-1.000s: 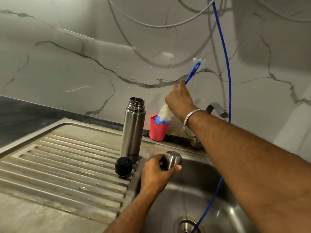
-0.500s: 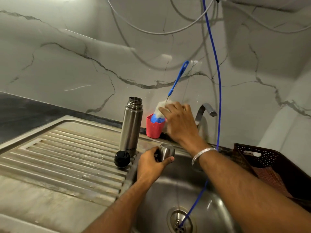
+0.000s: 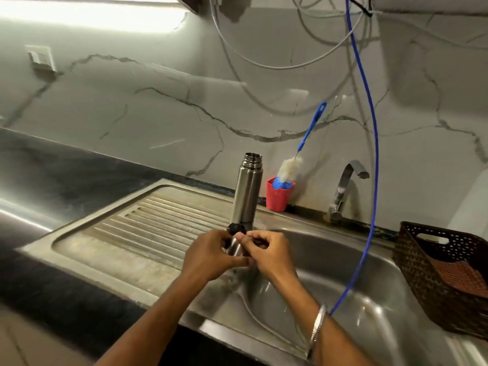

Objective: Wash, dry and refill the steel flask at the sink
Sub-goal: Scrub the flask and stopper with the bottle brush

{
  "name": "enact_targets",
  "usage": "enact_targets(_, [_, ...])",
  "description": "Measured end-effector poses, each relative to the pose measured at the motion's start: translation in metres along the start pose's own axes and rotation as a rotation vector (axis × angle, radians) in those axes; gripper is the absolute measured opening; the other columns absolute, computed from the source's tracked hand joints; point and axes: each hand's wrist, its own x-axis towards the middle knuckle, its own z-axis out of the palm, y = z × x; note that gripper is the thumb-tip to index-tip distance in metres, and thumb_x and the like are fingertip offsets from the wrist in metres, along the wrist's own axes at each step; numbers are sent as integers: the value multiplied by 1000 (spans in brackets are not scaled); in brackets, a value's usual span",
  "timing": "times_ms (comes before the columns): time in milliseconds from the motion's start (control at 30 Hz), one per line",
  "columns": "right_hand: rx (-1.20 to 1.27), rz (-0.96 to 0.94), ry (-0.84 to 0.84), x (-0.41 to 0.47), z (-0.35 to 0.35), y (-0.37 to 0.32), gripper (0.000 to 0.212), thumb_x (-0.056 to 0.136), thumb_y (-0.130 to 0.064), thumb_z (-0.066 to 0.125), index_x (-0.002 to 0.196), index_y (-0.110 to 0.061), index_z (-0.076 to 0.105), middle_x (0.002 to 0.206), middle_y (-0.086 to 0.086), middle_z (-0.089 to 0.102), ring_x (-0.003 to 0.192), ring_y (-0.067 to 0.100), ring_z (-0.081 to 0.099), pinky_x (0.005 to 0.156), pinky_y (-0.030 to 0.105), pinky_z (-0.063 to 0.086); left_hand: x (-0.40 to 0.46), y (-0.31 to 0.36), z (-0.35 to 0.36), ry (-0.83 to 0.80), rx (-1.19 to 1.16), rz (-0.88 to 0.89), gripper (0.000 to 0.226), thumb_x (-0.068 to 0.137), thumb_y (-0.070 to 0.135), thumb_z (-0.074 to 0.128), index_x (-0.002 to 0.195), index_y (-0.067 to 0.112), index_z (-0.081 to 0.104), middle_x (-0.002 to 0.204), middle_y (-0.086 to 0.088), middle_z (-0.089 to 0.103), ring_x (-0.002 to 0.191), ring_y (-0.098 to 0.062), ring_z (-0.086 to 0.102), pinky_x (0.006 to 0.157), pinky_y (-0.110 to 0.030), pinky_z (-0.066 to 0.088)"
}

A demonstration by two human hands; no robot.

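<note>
Gripping the steel cap (image 3: 235, 248) at the sink (image 3: 369, 299) rim, left hand (image 3: 208, 256) curled round it, right hand (image 3: 269, 250) fingers pinching its far side — open flask (image 3: 248, 190) upright just behind, black stopper (image 3: 236, 228) at its foot.

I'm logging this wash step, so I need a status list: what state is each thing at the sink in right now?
Tall steel flask: upright on the drainboard, mouth uncapped.
Small steel cup lid: held by both hands.
Left hand: gripping the lid.
Right hand: pinching the lid.
Black round stopper: off the flask, beside its base.
Blue-handled bottle brush: standing in the red cup.
Steel tap: no water visible.
</note>
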Motion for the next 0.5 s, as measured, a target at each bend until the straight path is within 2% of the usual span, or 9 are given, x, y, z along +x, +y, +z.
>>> enact_targets(133, [-156,-60,-8,3,39,-6,34,77,-52,81,84,-19,78,71,-4,74,68,9,69,68,39,58,-3,-23,-22,-12,127,-65,62,53,67,87,102,32,73,100,15,72,92,-7,66,72,-29,53])
enact_targets(200, [-268,-40,2,1,48,-13,43,73,-59,80,96,-23,78,81,-6,75,76,8,69,72,33,58,-2,-28,-24,-23,166,-91,54,55,62,85,97,30,73,95,13,72,91,-10,68,74,-31,55])
enact_targets(267, [-385,-14,20,0,51,-16,56,70,-69,76,108,-28,76,92,-8,76,87,9,69,74,29,56,-2,-31,-23,-24,148,-96,51,61,53,84,104,29,71,101,10,72,97,-14,69,78,-33,56])
enact_targets(300, [-436,-12,27,0,52,-17,60,68,-75,72,108,-30,75,94,-9,76,89,9,69,75,28,56,-1,-33,-22,-40,144,-96,58,62,53,85,113,30,69,108,9,72,102,-15,68,82,-34,56])
enact_targets(333, [-471,-23,39,2,51,-16,64,65,-81,68,105,-32,75,92,-11,75,87,8,69,74,29,56,2,-36,-23,-71,148,-102,77,59,56,87,127,30,63,118,8,70,109,-16,66,86,-33,55])
enact_targets(400, [-474,-78,65,7,41,-13,64,64,-89,61,86,-31,74,76,-12,71,73,3,65,66,31,57,12,-39,-26,-194,122,-155,131,49,68,90,158,26,31,141,2,61,126,-20,59,98,-38,52])
enact_targets(433, [-434,-103,76,13,31,-10,60,68,-87,61,77,-29,73,70,-12,67,67,2,62,61,29,55,19,-37,-30,-255,95,-193,147,48,72,89,163,24,12,147,-4,56,131,-25,56,104,-41,50])
enact_targets(500, [-338,-142,64,24,8,-4,46,80,-69,69,70,-24,71,64,-8,62,60,3,57,53,19,47,35,-34,-42,-337,44,-237,156,50,78,82,162,24,-12,152,-12,52,129,-30,59,108,-45,49])
